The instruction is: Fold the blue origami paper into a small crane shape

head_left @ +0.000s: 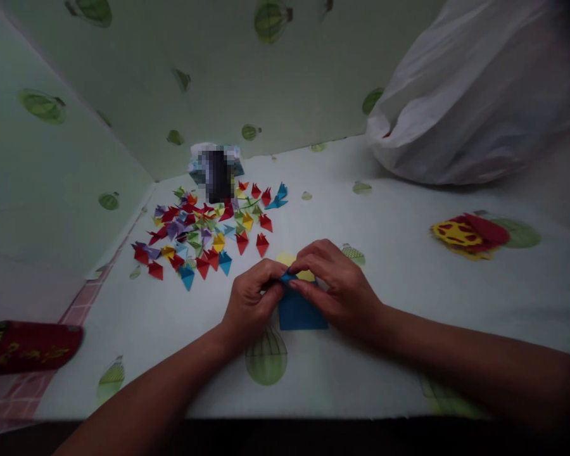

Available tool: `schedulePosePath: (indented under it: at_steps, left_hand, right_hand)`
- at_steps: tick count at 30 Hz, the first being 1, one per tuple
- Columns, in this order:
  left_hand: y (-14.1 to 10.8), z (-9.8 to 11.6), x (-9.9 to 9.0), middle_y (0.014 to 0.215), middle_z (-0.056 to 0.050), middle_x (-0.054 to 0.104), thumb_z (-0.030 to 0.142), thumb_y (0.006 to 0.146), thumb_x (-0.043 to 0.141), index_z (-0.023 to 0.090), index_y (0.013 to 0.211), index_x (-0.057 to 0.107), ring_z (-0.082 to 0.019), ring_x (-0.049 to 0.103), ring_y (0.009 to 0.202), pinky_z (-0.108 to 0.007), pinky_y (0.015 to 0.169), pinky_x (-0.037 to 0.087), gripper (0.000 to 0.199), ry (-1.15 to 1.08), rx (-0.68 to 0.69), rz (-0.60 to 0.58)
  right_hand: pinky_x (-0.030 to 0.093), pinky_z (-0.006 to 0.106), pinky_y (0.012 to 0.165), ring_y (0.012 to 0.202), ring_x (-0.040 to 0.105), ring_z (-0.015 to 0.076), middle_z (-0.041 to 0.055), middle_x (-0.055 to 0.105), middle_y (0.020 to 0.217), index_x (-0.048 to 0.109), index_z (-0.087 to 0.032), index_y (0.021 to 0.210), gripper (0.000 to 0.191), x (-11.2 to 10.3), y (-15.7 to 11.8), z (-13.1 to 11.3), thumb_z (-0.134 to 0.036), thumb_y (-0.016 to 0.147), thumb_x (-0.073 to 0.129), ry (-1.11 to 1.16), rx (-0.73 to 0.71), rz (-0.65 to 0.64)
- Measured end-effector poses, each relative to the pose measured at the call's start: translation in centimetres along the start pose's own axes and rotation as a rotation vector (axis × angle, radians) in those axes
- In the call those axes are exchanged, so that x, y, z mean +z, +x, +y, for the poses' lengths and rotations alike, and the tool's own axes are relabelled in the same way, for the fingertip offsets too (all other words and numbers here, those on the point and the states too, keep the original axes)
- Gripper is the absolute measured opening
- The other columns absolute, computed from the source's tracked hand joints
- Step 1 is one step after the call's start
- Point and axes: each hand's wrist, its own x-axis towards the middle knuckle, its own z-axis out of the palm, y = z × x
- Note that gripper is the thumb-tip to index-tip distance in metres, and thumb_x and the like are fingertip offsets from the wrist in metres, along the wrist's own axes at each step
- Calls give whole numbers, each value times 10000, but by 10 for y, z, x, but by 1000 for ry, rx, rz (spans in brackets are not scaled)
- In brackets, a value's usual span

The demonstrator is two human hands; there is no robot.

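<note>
Between the fingertips of both hands is a small piece of folded blue paper (288,277). My left hand (253,292) pinches its left side, fingers closed. From the other side my right hand (338,288) grips it between thumb and fingers. Below them a flat blue paper square (302,313) lies on the table, partly covered by the right hand. A yellow paper (285,259) shows just behind the fingers. Ahead and to the left lies a spread of folded paper cranes (202,267) in red, blue, yellow, purple and green.
A tissue box (239,159) stands by the wall, with a blurred dark object before it. At the right is a large white plastic bag (456,126); nearer lies a yellow and red cut-out piece (470,235). A dark red can (33,347) lies at the left edge.
</note>
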Motion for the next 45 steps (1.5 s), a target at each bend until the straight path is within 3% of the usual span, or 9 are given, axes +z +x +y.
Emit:
schedulePosePath:
  at_steps: [14,19,45]
  left_hand:
    - [-1,3,-1,846,-29,631,53,891,523,191,884,607,-150,601,777,-271,693,486,161,274,114,-21]
    - [-1,5,0,830,-27,626,53,895,527,190,875,602,-149,591,763,-272,681,480,158,300,130,-21]
    - [0,3,-3,913,-43,665,15,892,562,180,865,607,-145,656,871,-260,735,519,173,278,189,57]
  right_hand:
    - [457,313,663,732,580,173,44,633,780,578,-188,840,110,0,0,-3,-146,936,545,95,-4,-40]
    - [463,322,667,733,578,177,55,632,784,584,-176,833,110,0,-2,-4,-131,926,547,109,0,-77]
    - [425,230,629,665,561,111,16,610,737,610,-143,796,134,-3,1,-6,-130,919,559,229,132,-24]
